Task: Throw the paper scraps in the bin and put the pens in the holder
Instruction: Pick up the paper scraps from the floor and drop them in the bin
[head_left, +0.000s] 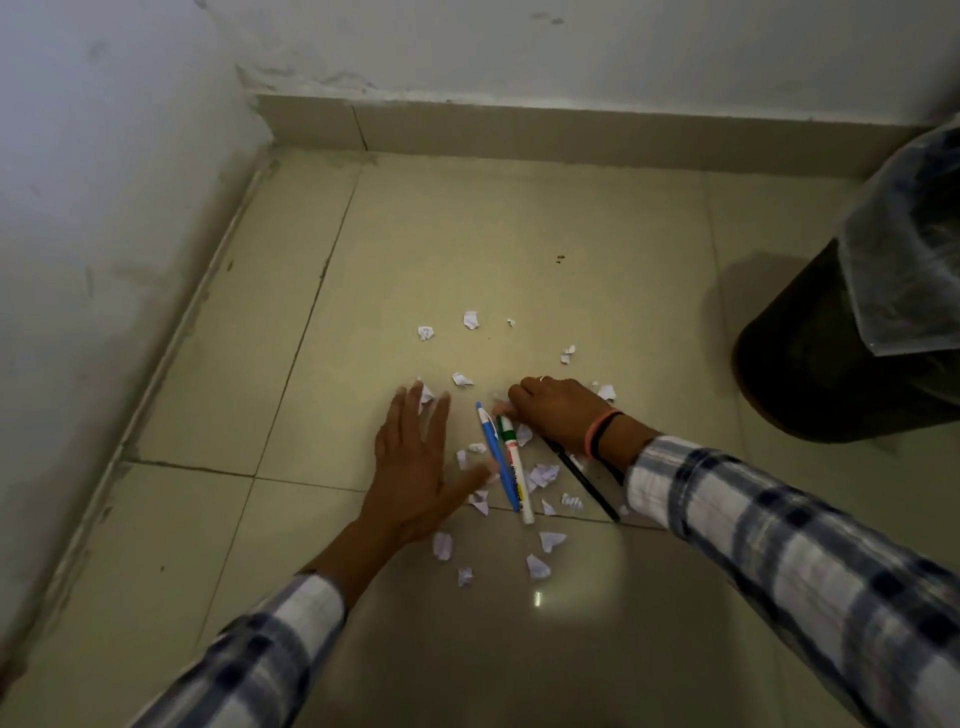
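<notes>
Several white paper scraps (544, 474) lie scattered on the tiled floor. A blue pen (496, 458), a white marker with a green cap (516, 470) and a black pen (584, 480) lie side by side among them. My left hand (415, 462) hovers flat with fingers spread, just left of the blue pen. My right hand (556, 413) rests on the floor at the far ends of the pens, fingers curled over a scrap near the marker's cap. The dark bin (810, 353) with a clear liner stands at the right. No holder is in view.
White walls meet in a corner at the left and back, with a beige skirting strip (519, 130) along their base. The bin stands close to the back wall on the right. A bright light spot falls on the floor near me.
</notes>
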